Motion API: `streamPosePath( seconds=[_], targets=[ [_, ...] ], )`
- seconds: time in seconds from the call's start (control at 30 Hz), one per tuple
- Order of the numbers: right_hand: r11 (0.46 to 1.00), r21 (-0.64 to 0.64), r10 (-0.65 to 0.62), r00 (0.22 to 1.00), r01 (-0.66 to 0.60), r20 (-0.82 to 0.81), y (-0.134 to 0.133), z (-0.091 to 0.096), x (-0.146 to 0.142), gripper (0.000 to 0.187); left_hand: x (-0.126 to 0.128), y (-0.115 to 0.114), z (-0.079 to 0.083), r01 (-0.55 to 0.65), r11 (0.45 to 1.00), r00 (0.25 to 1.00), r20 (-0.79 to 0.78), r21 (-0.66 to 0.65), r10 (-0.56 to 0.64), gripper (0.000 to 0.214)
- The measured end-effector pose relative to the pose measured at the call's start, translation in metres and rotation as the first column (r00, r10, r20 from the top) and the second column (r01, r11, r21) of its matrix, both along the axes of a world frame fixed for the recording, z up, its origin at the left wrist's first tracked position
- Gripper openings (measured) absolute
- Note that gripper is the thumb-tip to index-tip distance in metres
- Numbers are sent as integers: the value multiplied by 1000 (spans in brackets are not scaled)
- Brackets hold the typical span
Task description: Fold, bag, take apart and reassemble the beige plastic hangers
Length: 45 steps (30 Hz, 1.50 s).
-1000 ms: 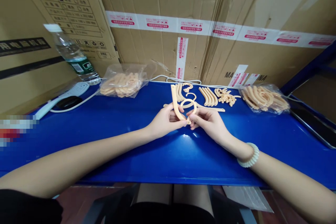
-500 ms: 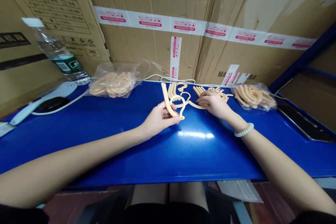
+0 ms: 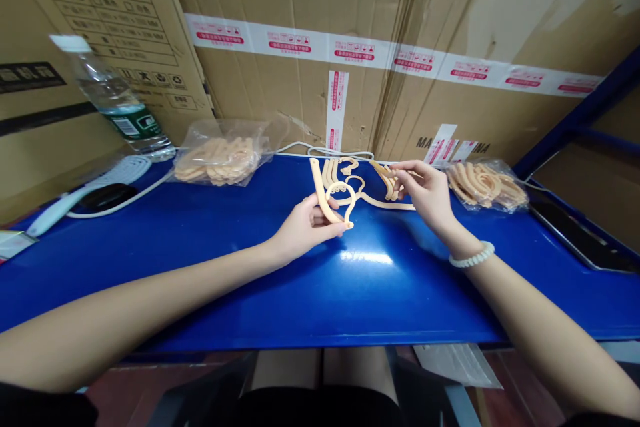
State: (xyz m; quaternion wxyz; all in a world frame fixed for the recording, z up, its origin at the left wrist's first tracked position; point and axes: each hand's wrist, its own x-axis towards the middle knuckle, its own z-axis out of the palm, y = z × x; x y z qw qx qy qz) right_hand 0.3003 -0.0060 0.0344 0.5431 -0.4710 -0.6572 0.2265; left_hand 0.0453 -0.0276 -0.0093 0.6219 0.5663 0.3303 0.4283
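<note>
My left hand (image 3: pixel 305 230) is closed on a peach plastic assembly (image 3: pixel 330 200): a long curved arm joined to a round ring, held just above the blue table (image 3: pixel 320 293). My right hand (image 3: pixel 425 197) is lifted off the table and pinches a curved peach strip (image 3: pixel 385 181) between thumb and fingers. A white bead bracelet (image 3: pixel 473 255) circles that wrist. More loose peach parts, curved arms and hooks (image 3: pixel 345 170), lie on the table behind and between the two hands.
Two clear bags of peach parts sit at the back, one left (image 3: pixel 220 159) and one right (image 3: pixel 487 183). A water bottle (image 3: pixel 113 103), a white cable and a dark device lie far left. Cardboard boxes (image 3: pixel 350 47) wall the back. A dark tray (image 3: pixel 575 233) sits at the right.
My right hand left the assembly, reached back to the pile of curved strips, and has now lifted one off the table. The left hand stays closed on the arm-and-ring piece.
</note>
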Motion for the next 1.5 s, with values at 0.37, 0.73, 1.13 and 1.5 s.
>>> streamPosePath(
  seconds=[0.37, 0.73, 1.13, 1.5],
  targets=[
    [942, -221, 89, 825, -251, -558, -43, 2, -39, 32, 1, 2, -3, 13, 1000, 999, 32, 22, -14, 50],
    [913, -339, 15, 848, -229, -530, -41, -10, -42, 34, 0, 1, -2, 4, 999, 1000, 12, 39, -4, 48],
    [775, -423, 112, 762, -469, -638, -38, -18, -42, 48, -2, 2, -4, 5, 998, 1000, 16, 61, -6, 45],
    [780, -388, 312, 843, -490, -438, -37, -28, -45, 33, -2, 5, -7, 65, 983, 996, 44, 173, -74, 39]
  ],
)
